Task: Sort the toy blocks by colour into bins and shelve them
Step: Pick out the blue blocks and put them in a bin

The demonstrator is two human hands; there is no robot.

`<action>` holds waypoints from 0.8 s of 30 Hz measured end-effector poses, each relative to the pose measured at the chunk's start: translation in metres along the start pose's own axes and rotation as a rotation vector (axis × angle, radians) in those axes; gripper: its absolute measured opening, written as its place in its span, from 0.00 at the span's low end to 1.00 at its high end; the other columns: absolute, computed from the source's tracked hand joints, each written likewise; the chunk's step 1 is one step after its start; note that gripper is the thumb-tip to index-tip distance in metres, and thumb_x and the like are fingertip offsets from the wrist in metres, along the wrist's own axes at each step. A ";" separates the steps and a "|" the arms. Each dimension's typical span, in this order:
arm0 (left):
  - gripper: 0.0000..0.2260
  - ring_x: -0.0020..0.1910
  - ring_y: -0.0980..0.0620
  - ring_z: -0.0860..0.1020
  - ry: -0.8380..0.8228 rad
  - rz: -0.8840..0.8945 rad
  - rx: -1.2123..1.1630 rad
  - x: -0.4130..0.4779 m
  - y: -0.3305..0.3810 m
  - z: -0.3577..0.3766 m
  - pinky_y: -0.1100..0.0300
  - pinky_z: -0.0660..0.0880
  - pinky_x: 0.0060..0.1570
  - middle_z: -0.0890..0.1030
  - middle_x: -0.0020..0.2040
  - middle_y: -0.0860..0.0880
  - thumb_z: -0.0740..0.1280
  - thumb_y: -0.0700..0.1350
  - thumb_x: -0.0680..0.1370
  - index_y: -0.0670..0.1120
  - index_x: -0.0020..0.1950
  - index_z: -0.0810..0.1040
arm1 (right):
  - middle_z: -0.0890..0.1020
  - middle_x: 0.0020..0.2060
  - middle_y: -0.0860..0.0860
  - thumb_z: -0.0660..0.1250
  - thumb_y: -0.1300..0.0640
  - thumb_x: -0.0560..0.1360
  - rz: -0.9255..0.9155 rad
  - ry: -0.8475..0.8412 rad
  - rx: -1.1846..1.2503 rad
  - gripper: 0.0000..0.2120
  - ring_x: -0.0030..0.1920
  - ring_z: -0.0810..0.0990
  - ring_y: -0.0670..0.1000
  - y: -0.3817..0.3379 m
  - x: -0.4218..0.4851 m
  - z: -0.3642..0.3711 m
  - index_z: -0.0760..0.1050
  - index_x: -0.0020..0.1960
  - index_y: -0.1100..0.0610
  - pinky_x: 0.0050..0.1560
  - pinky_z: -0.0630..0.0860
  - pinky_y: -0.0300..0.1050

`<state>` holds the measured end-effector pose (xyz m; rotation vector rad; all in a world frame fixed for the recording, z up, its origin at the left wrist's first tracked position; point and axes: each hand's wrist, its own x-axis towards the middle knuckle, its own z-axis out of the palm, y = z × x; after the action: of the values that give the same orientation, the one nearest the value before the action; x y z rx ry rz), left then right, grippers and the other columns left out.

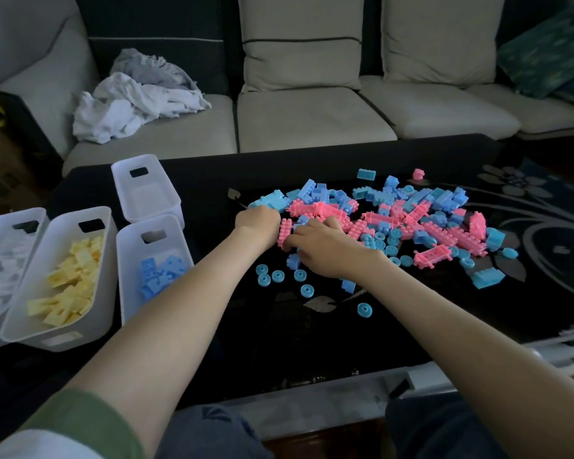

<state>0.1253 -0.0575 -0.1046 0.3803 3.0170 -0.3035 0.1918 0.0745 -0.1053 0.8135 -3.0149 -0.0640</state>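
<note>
A heap of pink and blue toy blocks (pixel 408 213) covers the right half of the black table (pixel 232 326). My left hand (pixel 257 223) is curled at the heap's left edge, with blue blocks (pixel 269 200) showing just beyond its knuckles. My right hand (pixel 322 246) lies palm down on the heap's near edge, fingers bent over pink blocks (pixel 285 231) and a blue block (pixel 294 261). What either hand actually holds is hidden. Four white bins stand at the left: one with blue blocks (pixel 156 270), one with yellow blocks (pixel 70 276), one with white blocks (pixel 0 270), one empty (pixel 146 190).
Loose blue wheels (pixel 307 290) lie scattered on the table near my right forearm. A beige sofa (pixel 312 117) runs behind the table, with a crumpled white cloth (pixel 130 104) on its left seat. A patterned dark rug (pixel 550 207) lies at the right.
</note>
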 end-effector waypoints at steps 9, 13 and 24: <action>0.12 0.51 0.45 0.76 -0.024 0.018 -0.233 -0.036 -0.030 -0.030 0.55 0.71 0.45 0.77 0.54 0.44 0.62 0.49 0.80 0.44 0.58 0.75 | 0.77 0.54 0.49 0.54 0.54 0.81 0.006 0.030 -0.004 0.12 0.56 0.70 0.51 -0.006 0.006 0.000 0.74 0.59 0.53 0.57 0.59 0.48; 0.08 0.46 0.48 0.75 0.114 0.015 -0.370 -0.075 -0.065 -0.046 0.58 0.69 0.42 0.77 0.45 0.48 0.62 0.49 0.79 0.46 0.49 0.76 | 0.76 0.56 0.48 0.58 0.54 0.80 0.006 -0.087 0.084 0.12 0.59 0.70 0.50 -0.010 0.005 -0.006 0.73 0.62 0.53 0.61 0.56 0.48; 0.09 0.40 0.50 0.76 0.132 -0.079 -0.580 -0.152 -0.143 -0.015 0.58 0.73 0.40 0.77 0.40 0.49 0.62 0.48 0.80 0.44 0.45 0.77 | 0.77 0.58 0.54 0.62 0.59 0.78 -0.035 0.231 0.493 0.14 0.58 0.75 0.52 -0.092 0.007 -0.049 0.74 0.63 0.59 0.58 0.64 0.35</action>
<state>0.2347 -0.2265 -0.0465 0.2336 3.0570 0.6047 0.2327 -0.0100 -0.0600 0.8259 -2.8202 0.7426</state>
